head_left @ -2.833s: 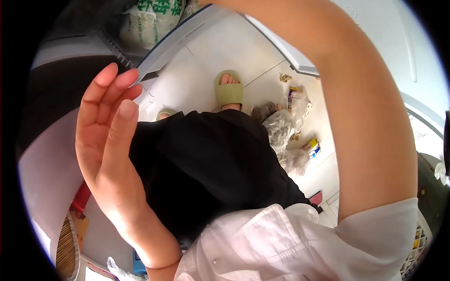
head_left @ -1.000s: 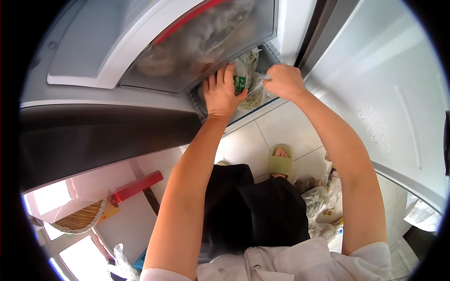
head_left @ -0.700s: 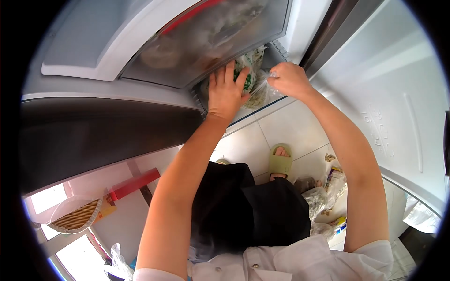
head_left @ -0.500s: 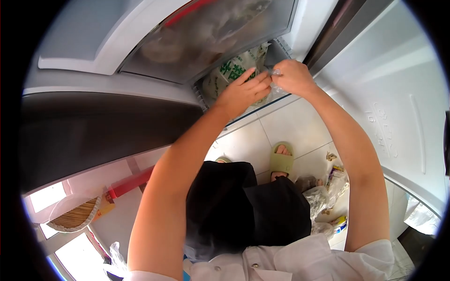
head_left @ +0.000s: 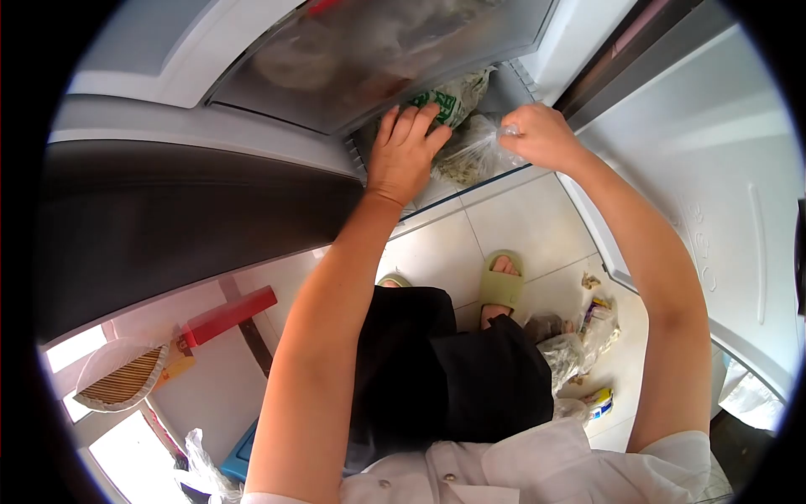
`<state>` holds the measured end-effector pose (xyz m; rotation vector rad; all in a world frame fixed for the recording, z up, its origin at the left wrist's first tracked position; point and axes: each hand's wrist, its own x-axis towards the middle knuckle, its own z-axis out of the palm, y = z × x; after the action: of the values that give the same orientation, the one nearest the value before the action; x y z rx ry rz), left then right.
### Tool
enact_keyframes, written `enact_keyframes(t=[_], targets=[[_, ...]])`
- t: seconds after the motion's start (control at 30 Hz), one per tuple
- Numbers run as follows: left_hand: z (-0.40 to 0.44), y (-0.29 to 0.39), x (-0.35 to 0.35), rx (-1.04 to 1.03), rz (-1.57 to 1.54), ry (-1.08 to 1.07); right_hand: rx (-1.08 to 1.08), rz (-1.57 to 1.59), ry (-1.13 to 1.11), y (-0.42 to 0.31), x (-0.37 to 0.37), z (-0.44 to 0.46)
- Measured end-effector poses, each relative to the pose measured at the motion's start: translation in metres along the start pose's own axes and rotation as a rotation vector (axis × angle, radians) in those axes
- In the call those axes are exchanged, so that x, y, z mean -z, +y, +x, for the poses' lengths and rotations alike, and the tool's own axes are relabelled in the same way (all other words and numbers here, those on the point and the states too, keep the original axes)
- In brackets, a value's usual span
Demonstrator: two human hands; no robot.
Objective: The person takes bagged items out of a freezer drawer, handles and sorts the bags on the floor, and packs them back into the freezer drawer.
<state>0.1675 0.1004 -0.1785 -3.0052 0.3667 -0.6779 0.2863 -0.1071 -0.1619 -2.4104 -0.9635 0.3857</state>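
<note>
My right hand (head_left: 540,139) is closed around the gathered neck of a clear plastic bag (head_left: 467,161), whose lower part holds greyish-green contents I cannot identify. The bag rests at the front of the open refrigerator's lower compartment. My left hand (head_left: 406,154) is open, fingers apart, at the left side of that compartment. Its fingertips reach over a white plastic bag (head_left: 460,97) with green print, which lies behind the clear one. Whether they press on it I cannot tell. Above both bags is a translucent drawer front (head_left: 336,80) with blurred bagged items behind it.
The refrigerator door (head_left: 714,185) stands open on the right. A dark door panel (head_left: 193,202) is on the left. Crumpled clear bags (head_left: 564,353) and wrappers lie on the tiled floor (head_left: 525,223) beside my green slipper (head_left: 502,286). A red box (head_left: 231,315) sits lower left.
My left hand has moved left, away from my right hand, and its fingers have spread. My right hand keeps the bag's neck and has shifted slightly right, leaving more of the clear bag visible.
</note>
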Motion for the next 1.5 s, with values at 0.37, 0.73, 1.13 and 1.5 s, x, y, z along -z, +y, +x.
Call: enact_keyframes(t=[0.37,0.73,1.13,1.5], targets=[[0.001,0.003,0.004,0.119,0.009,0.038,-0.128,-0.567,-0.471,-0.057,0.003,0.032],[-0.001,0.002,0.005,0.238,-0.084,0.004,-0.003,-0.092,-0.499,0.004,-0.013,0.034],[-0.003,0.001,0.002,0.238,-0.092,0.043,-0.106,-0.341,-0.292,0.000,-0.031,0.072],[-0.002,0.001,-0.001,0.271,-0.126,0.059,-0.505,0.627,-0.533,0.011,0.015,0.041]])
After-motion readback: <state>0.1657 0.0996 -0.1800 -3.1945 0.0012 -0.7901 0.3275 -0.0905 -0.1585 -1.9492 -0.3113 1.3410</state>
